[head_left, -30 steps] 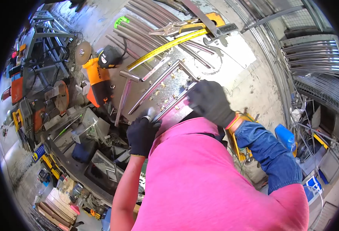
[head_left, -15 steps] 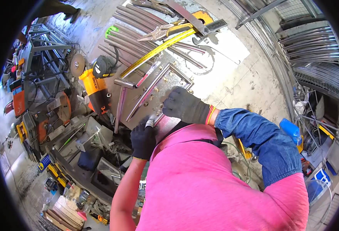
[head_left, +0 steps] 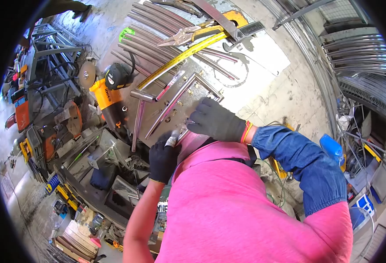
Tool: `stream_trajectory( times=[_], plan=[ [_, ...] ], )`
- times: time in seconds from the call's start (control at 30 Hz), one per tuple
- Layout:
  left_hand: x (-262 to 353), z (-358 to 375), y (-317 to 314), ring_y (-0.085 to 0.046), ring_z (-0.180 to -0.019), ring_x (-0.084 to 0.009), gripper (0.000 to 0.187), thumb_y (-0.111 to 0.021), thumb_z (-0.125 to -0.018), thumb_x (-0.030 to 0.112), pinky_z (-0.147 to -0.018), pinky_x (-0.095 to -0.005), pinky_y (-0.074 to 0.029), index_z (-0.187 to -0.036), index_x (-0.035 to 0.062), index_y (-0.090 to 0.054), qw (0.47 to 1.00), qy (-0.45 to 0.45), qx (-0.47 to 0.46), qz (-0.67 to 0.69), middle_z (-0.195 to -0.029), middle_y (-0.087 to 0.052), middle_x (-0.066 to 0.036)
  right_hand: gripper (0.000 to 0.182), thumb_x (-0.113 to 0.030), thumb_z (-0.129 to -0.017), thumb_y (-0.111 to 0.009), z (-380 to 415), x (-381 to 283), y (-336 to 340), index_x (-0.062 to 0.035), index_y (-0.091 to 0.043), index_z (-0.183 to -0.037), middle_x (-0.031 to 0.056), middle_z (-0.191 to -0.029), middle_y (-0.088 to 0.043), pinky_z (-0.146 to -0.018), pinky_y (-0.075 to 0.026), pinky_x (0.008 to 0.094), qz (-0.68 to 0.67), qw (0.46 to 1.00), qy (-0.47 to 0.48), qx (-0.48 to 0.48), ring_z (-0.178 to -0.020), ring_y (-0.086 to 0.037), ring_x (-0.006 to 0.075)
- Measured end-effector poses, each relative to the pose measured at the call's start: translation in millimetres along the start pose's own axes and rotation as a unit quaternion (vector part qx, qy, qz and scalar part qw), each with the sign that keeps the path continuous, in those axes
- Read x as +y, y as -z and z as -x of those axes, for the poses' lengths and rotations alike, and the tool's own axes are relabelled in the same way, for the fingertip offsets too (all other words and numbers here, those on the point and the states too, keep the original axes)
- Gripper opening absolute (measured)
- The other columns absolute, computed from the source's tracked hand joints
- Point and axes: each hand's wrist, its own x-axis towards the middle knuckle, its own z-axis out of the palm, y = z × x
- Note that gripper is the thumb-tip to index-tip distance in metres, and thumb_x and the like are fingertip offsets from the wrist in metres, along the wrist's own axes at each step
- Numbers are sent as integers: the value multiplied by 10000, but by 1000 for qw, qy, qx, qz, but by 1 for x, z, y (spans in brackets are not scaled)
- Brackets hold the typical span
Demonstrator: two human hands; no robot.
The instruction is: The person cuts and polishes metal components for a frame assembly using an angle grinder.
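Note:
My left hand, in a dark glove, is closed at the near end of a metal tube frame, by a pale wrap on one finger. My right hand, gloved too, lies curled over the frame's right side; its fingertips are hidden. The metal tube frame rests on the worktable with one corner pointing away from me. Left of it lies a T-shaped tube piece, beside a red and white marker.
An orange angle grinder lies left, near a black tape. Metal tubes, a yellow ruler, snips and a square lie beyond. Tools crowd the lower left; a person's leg shows top left.
The view has shifted slightly. Both hands stay at nearly the same places on the frame, and the hook-shaped tool beside the square is less visible.

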Motion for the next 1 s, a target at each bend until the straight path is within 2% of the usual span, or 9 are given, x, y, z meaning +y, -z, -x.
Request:
stream_trajectory(
  times=[0.07,0.13,0.2,0.4,0.47,0.57,0.67,0.77,1.0],
  plan=[
    [14,-2,1,-754,-1105,-399,417,-897,-869,165,-938,-508,-580,-1256,80,-769,994,64,82,44,-1270,-787,-173,189,-236,-936,-658,2,-2,5,-225,-734,-1109,10,-1079,-639,-1052,-489,443,10,999,-32,-11,-1122,-632,253],
    [13,5,-8,-752,-1125,-398,426,-904,-858,152,-955,-505,-580,-1258,88,-773,994,79,65,29,-1272,-789,-167,178,-231,-935,-662,2,-1,5,-223,-733,-1098,11,-1066,-639,-1056,-485,445,22,998,-59,-20,-1111,-633,252],
    [10,9,-11,-750,-1145,-397,435,-911,-847,139,-972,-501,-580,-1259,96,-776,994,96,51,11,-1274,-791,-162,153,-229,-931,-669,0,4,3,-227,-729,-1072,5,-1050,-637,-1062,-474,444,26,997,-29,-59,-1088,-635,247],
    [8,6,-12,-746,-1145,-395,452,-893,-868,174,-971,-499,-574,-1298,107,-775,996,78,47,25,-1305,-786,-160,144,-227,-937,-668,1,6,2,-232,-738,-1063,-7,-1047,-643,-1044,-473,435,32,998,-3,-60,-1094,-643,227],
    [8,7,-15,-731,-1133,-399,491,-831,-944,223,-947,-514,-558,-1409,95,-741,997,67,38,2,-1298,-765,-179,140,-221,-940,-668,1,7,2,-231,-742,-1059,-5,-1044,-649,-1036,-476,436,33,997,-4,-64,-1096,-648,226],
    [5,9,-12,-730,-1156,-406,495,-789,-975,224,-958,-512,-560,-1447,94,-719,998,56,-11,-23,-1329,-757,-188,132,-213,-944,-670,-2,9,5,-227,-747,-1050,-1,-1035,-662,-1023,-480,438,34,996,8,-79,-1092,-658,228],
    [1,7,-11,-729,-1136,-401,488,-746,-947,160,-973,-505,-550,-1426,76,-710,999,22,-5,-39,-1331,-759,-193,123,-217,-942,-678,-6,15,7,-220,-750,-1041,3,-1015,-671,-1012,-485,438,35,995,29,-93,-1074,-666,236],
    [-7,9,-12,-739,-1180,-407,439,-743,-1019,206,-940,-514,-568,-1423,39,-708,998,-26,-8,-54,-1322,-753,-210,121,-226,-935,-685,-7,17,9,-214,-749,-1037,6,-997,-676,-1001,-490,436,35,993,43,-102,-1059,-670,243],
    [-14,2,-10,-748,-1149,-423,418,-748,-1009,198,-913,-524,-580,-1383,15,-708,998,-45,-22,-29,-1279,-762,-225,126,-216,-918,-692,-8,27,4,-200,-746,-1032,21,-1011,-679,-1004,-499,431,9,993,65,-99,-1059,-670,259]
  ],
)
